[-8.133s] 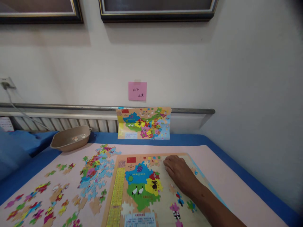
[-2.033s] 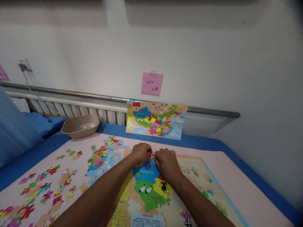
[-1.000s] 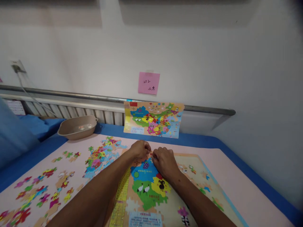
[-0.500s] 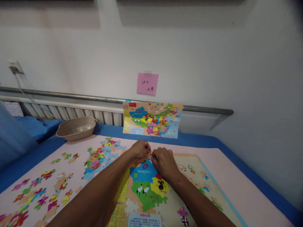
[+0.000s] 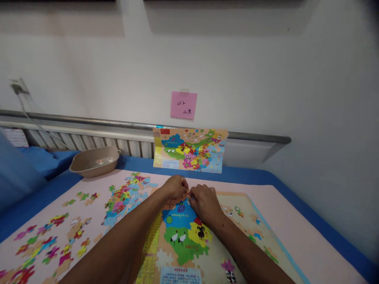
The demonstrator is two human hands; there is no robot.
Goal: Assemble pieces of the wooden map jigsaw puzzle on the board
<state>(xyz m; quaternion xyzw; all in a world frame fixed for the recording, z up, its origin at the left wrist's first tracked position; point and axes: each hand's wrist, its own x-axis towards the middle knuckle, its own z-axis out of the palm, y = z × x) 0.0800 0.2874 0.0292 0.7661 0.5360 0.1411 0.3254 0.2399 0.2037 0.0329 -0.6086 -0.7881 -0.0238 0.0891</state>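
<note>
My left hand (image 5: 175, 187) and my right hand (image 5: 205, 202) meet at the top edge of a partly assembled map jigsaw puzzle (image 5: 177, 232). The fingers of both are curled and pinched around a small orange puzzle piece (image 5: 188, 193), mostly covered by the fingertips. Below them, the joined part shows a blue area, a green area with two white birds and a yellow area with a black ram. A panda piece (image 5: 229, 272) lies on the puzzle board (image 5: 260, 236) beside my right forearm.
Joined map pieces (image 5: 121, 199) and many loose pieces (image 5: 53, 244) spread over the pink sheet on the left. A beige basin (image 5: 94, 161) with a few pieces stands behind them. A printed map (image 5: 191, 150) leans against the wall under a metal rail (image 5: 260, 137).
Both hands stay at the same spot, with only tiny shifts of the fingers. The view has moved very slightly.
</note>
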